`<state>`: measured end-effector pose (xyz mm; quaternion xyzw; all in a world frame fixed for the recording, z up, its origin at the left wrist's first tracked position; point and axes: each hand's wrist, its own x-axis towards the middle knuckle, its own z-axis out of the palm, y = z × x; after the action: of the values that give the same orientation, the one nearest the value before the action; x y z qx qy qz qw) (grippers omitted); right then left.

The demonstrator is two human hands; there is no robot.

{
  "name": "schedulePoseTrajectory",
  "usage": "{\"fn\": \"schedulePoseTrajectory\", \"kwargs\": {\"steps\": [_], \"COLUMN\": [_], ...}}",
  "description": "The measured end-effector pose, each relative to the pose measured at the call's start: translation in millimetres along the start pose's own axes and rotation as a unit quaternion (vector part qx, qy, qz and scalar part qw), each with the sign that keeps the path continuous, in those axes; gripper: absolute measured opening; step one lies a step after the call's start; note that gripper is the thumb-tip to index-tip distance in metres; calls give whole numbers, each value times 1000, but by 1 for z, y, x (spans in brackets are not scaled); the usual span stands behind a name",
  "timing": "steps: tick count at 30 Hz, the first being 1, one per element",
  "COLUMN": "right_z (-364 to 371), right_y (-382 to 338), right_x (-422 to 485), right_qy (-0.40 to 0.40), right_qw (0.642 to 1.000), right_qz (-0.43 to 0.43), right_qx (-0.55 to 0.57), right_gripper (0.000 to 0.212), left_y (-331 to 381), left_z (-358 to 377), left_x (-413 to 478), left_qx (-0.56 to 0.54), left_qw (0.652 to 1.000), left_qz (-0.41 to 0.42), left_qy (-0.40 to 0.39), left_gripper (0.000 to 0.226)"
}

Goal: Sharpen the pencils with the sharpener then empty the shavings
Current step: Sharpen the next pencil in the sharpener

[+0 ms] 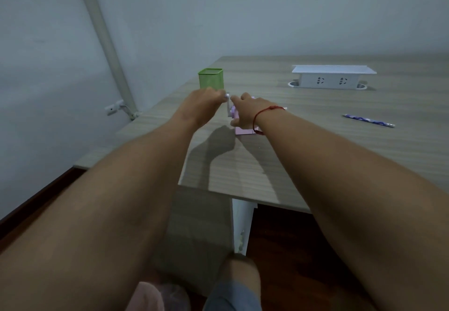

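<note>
Pencil (pixel 368 120) lies flat — long axis left-right, tip toward right.

grey walls (pixel 243 6), wood-grain desk (pixel 315 152), dark reddish floor (pixel 291 250), dim light.

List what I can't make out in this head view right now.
- Sharpener: mostly hidden by right hand; no pencil in it can be made out.
- Crank: left hand covers its knob, blurred.
- Green cup: contents hidden by its wall.
- Pencil: tip too small to judge.
</note>
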<state>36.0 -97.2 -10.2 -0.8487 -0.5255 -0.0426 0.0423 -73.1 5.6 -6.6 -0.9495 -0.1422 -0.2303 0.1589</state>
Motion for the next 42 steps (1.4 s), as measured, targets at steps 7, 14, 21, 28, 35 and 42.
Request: {"fn": "schedulePoseTrajectory", "kwargs": {"steps": [7, 14, 21, 28, 35, 42], "right_z": [-1, -5, -10, -1, 4, 9], "right_y": [1, 6, 7, 8, 10, 14], "right_x": [-2, 5, 16, 18, 24, 22], "right_qy": [-7, -22, -30, -13, -10, 18], "right_qw": [1000, 1000, 999, 1000, 1000, 999], "right_qz": [-2, -7, -15, 2, -14, -29], "right_qx": [11, 10, -11, 6, 3, 16], "right_gripper": [72, 69, 50, 58, 60, 59], "left_y": [14, 10, 8, 18, 28, 18], "left_z": [-6, -11, -1, 16, 31, 46], "left_x": [-16, -9, -11, -27, -21, 4], "left_qx": [-33, -20, -55, -45, -85, -101], "left_qw": [999, 1000, 998, 995, 979, 967], "left_qz": [-16, 4, 13, -15, -74, -107], "left_qy": [17, -4, -4, -87, -171, -209], "left_gripper": [20, 22, 19, 23, 26, 31]}}
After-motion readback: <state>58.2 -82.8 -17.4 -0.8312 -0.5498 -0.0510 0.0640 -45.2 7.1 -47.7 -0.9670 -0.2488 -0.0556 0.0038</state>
